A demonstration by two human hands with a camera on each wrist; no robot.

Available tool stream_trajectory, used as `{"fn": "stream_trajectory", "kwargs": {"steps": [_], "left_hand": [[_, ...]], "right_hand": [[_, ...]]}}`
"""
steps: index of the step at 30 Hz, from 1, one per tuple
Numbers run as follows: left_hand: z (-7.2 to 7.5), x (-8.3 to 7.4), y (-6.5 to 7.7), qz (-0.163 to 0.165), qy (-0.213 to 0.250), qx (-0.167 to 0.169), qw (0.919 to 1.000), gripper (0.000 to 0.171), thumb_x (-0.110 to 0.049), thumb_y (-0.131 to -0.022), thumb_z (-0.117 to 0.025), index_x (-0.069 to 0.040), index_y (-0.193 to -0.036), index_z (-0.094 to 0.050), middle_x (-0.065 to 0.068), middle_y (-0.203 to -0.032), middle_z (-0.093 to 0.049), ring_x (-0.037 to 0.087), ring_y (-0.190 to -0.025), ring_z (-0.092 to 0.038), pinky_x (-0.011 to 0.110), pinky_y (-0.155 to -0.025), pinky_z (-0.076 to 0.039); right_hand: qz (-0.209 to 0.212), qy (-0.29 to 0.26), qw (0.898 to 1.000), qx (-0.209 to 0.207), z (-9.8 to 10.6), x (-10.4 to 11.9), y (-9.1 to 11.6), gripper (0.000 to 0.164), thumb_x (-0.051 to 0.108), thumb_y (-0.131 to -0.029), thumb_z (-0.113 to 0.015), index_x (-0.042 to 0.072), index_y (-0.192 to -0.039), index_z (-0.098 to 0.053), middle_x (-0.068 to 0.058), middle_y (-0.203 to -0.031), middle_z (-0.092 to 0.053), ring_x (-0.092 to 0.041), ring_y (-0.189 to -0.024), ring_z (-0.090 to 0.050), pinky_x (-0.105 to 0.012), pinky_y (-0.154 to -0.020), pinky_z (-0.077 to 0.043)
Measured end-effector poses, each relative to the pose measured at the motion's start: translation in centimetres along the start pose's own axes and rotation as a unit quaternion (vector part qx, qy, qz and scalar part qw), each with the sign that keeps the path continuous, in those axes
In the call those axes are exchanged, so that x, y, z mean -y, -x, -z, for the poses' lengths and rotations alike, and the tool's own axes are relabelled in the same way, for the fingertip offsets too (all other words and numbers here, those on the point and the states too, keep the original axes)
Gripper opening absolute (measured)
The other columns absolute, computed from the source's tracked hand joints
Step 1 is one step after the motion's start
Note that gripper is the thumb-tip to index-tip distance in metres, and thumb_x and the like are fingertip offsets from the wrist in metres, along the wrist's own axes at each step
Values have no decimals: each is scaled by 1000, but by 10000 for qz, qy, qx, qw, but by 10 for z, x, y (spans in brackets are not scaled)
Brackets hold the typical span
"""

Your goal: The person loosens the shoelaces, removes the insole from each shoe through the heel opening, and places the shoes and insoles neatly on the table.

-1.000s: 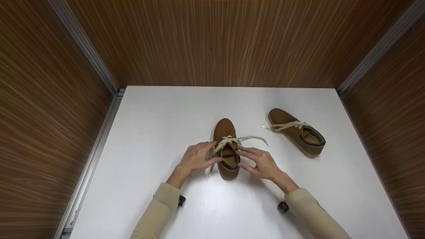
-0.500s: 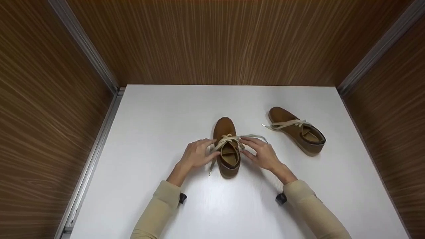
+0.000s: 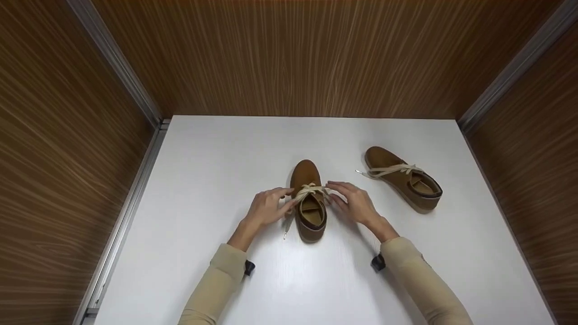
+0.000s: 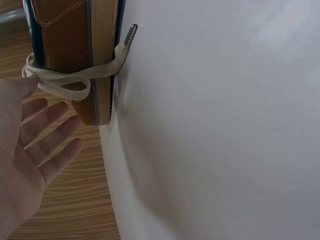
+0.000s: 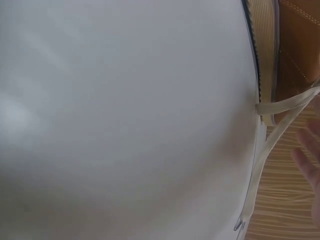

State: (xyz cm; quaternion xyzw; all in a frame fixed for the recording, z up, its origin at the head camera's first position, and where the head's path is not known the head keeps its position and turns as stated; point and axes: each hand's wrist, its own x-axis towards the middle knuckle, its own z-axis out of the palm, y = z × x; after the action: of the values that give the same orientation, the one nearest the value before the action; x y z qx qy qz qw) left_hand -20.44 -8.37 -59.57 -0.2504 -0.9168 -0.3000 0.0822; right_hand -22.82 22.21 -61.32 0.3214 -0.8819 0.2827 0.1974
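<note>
A brown lace-up shoe (image 3: pixel 306 171) stands upright mid-table, its toe pointing away from me. Its cream laces (image 3: pixel 309 189) form a loop on the left side, with a metal-tipped end hanging beside it. My left hand (image 3: pixel 266 207) is at the shoe's left side. In the left wrist view its fingers spread apart and the thumb touches the lace loop (image 4: pixel 75 92). On the shoe's other side, my right hand (image 3: pixel 356 205) reaches to the lace, with fingers and thumb apart. The right wrist view shows the lace end (image 5: pixel 260 165) hanging down; the hand is mostly cut off there.
A second brown shoe (image 3: pixel 393 169) lies angled to the right on the white table (image 3: pixel 216 158), its laces trailing left. Wood-patterned panels (image 3: pixel 289 58) enclose the table at the back and both sides. Metal rails (image 3: pixel 122 198) run along the left.
My right hand has moved forward and slightly left along the shoe to the lace, hiding the end that pointed right. The left hand has moved slightly forward. Both shoes have stayed put.
</note>
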Motion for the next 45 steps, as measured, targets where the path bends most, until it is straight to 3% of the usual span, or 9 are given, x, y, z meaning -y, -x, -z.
{"fn": "stream_trajectory", "kwargs": {"steps": [16, 25, 33, 38, 45], "left_hand": [[-8, 3, 2, -205, 255, 29, 9995, 28, -21, -99, -71, -6, -122, -76, 10, -114, -81, 26, -96, -79, 42, -81, -64], [-9, 1, 3, -22, 330, 123, 9994, 25, -17, -98, -72, -7, -120, -77, 10, -114, -81, 25, -95, -80, 41, -81, -64], [-6, -3, -1, 536, 1224, 341, 9904, 30, -30, -104, -66, -11, -124, -76, 8, -120, -80, 25, -97, -78, 40, -85, -64], [-4, -5, -6, 454, 1099, 214, 9927, 33, -38, -104, -65, -12, -121, -78, 5, -114, -81, 23, -93, -77, 40, -84, -62], [-5, -6, -12, 271, 1113, 140, 9933, 25, -30, -102, -70, -10, -115, -79, 6, -107, -81, 22, -91, -77, 38, -82, -63]], "right_hand": [[-771, 250, 9925, 917, -14, -7, -13, 30, 15, -102, -69, 13, -132, -73, -10, -130, -76, -33, -119, -72, -53, -97, -61], [-529, 564, 9938, 797, -15, -8, -15, 24, 16, -102, -70, 15, -126, -76, -6, -105, -80, -29, -93, -75, -49, -81, -62], [-545, 628, 9934, 796, -10, -7, -11, 23, 6, -97, -72, 12, -118, -79, -7, -100, -80, -30, -89, -76, -48, -80, -62], [-537, 562, 9945, 705, -5, -4, -9, 20, 7, -96, -74, 12, -115, -80, -6, -97, -81, -29, -88, -76, -48, -78, -62], [-291, 610, 9965, 500, 0, 0, -8, 15, 6, -94, -77, 11, -107, -81, -5, -90, -79, -25, -80, -75, -43, -72, -61]]}}
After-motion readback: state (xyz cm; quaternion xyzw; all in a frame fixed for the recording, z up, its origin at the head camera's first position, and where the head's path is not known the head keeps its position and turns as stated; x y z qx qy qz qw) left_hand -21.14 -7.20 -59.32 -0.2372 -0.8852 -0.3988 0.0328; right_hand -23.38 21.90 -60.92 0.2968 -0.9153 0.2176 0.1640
